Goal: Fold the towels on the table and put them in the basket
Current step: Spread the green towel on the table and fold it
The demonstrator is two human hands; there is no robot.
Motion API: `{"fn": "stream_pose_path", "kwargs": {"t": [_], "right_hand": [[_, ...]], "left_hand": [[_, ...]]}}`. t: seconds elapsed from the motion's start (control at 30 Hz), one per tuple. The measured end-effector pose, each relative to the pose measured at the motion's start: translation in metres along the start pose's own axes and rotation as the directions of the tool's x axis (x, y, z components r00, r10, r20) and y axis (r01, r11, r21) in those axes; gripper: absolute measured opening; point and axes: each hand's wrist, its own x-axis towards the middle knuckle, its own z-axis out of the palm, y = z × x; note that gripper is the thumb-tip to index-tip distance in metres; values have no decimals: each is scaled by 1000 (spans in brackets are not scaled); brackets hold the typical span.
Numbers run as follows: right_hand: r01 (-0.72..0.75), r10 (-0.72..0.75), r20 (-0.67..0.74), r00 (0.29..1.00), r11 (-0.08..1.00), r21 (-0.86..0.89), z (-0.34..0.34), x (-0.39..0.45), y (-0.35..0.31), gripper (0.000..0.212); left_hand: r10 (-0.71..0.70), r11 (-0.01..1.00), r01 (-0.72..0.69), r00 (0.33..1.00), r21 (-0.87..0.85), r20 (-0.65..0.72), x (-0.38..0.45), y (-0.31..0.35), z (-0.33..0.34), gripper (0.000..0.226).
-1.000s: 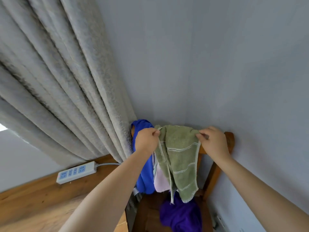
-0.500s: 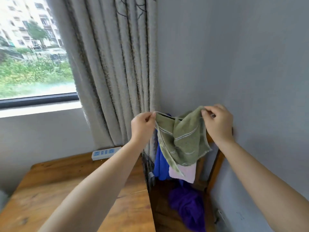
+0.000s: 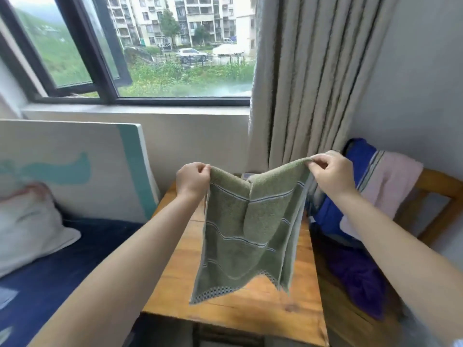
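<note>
Reaching forward, both forearms frame the towel (image 3: 246, 229), which hangs in the air over the surface (image 3: 233, 309) and touches nothing below it. The left hand (image 3: 191, 180) pinches the upper left corner between thumb and curled fingers; the right hand (image 3: 330, 175) pinches the upper right corner in the same way. Held by its top edge like this, the green cloth can drop open under its own weight, which probably serves to square it before a fold. It is not yet flat: a vertical crease runs down the middle and the top edge sags between the hands. The towel's bottom hem floats near the wood without resting on it. To the right, a chair (image 3: 437, 186) carries a blue cloth (image 3: 360, 156), a pink towel (image 3: 395, 181) and a purple cloth (image 3: 360, 279). Further back hang the curtain (image 3: 313, 78) and the window (image 3: 155, 46). No basket shows.
</note>
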Motion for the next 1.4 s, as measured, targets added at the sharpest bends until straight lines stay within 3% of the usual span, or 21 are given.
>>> {"fn": "stream_pose_path", "kwargs": {"t": [0.3, 0.5, 0.77, 0.9, 1.07, 1.23, 1.4], "right_hand": [[-21, 23, 228, 973, 1000, -12, 108, -21, -24, 17], [-168, 173, 232, 957, 985, -42, 170, 14, -25, 23], [-229, 229, 121, 966, 973, -11, 242, 106, -31, 24], [-121, 120, 18, 993, 991, 65, 255, 144, -49, 24], [-13, 15, -29, 999, 997, 75, 270, 164, -53, 22], [55, -56, 47, 997, 998, 21, 286, 136, -24, 17], [0, 18, 288, 958, 998, -63, 296, 68, 9, 13]], "left_hand": [[-362, 930, 367, 924, 16, -121, -6, -126, -56, 26], [-506, 862, 485, 840, -144, -196, 38, -172, -64, 23], [-482, 866, 428, 852, -258, -205, 155, -175, -48, 15], [-447, 876, 371, 865, -309, -227, 201, -166, -39, 14], [-466, 848, 356, 854, -393, -231, 237, -165, -23, 28], [-450, 874, 401, 881, -275, -144, 234, -201, -7, 28], [-350, 937, 348, 933, 38, 79, 210, -241, 7, 30]]}}
